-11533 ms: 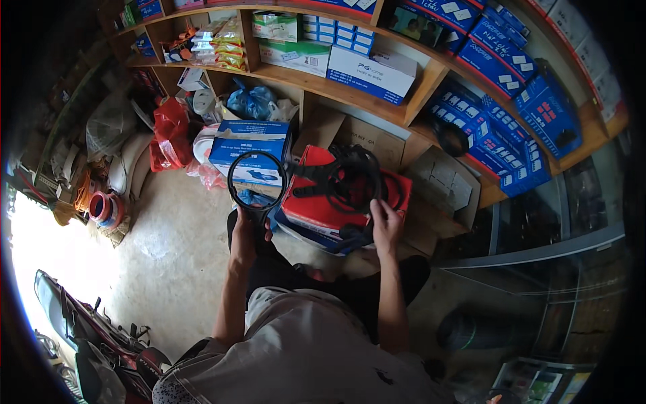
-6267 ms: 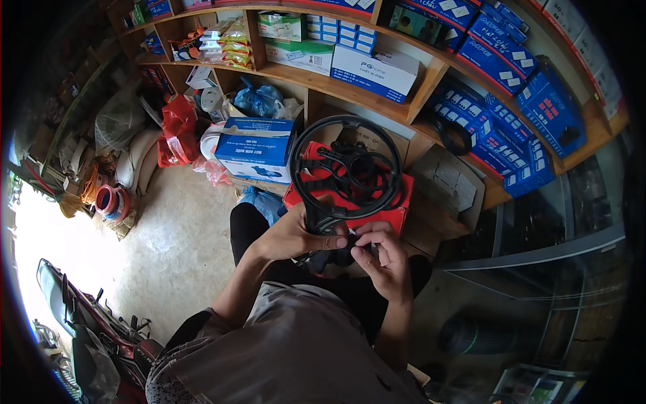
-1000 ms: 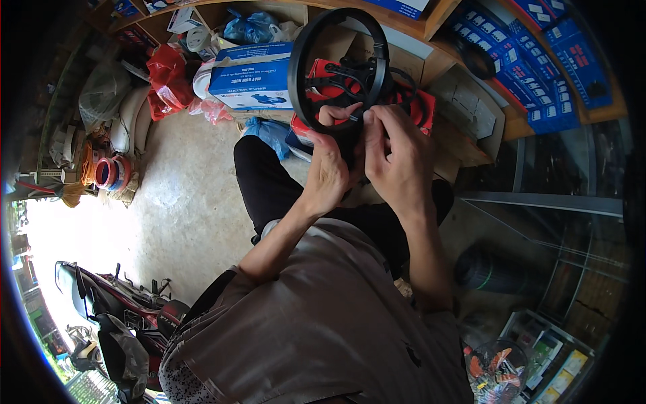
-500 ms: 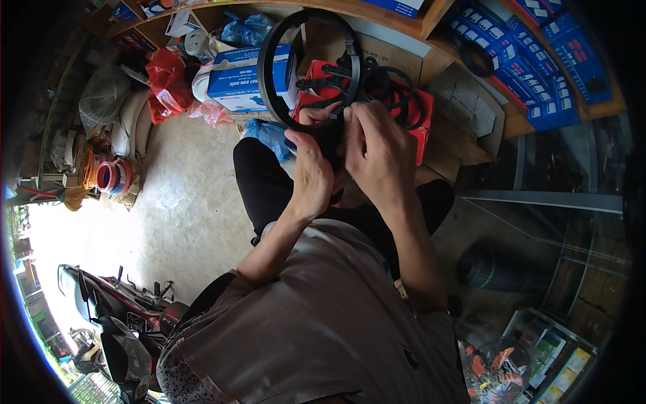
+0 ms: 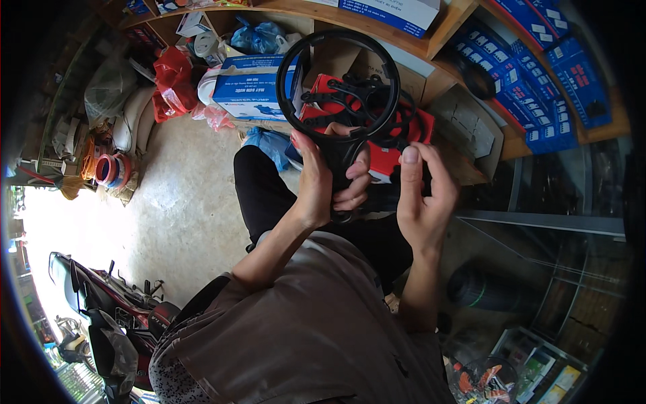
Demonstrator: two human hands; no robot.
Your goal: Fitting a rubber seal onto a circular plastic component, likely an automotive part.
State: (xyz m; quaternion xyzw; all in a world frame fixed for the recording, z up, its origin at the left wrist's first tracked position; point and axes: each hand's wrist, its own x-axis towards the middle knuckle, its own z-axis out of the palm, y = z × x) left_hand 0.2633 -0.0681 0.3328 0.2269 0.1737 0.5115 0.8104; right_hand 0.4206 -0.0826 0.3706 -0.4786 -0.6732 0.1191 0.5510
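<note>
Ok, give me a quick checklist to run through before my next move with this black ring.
1. Left hand gripping the black ring: ok, held below its hoop.
2. Right hand off the ring: ok, apart from it.
3. Right fingertips free of small parts: cannot tell, dark pieces behind.
4. Black parts on the red box separated: not ok, they overlap.
5. Ring touching those parts: cannot tell from this view.

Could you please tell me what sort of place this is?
Probably a small shop or its stockroom: wooden shelves hold many blue boxes, and what looks like a glass display case stands at right.
</note>
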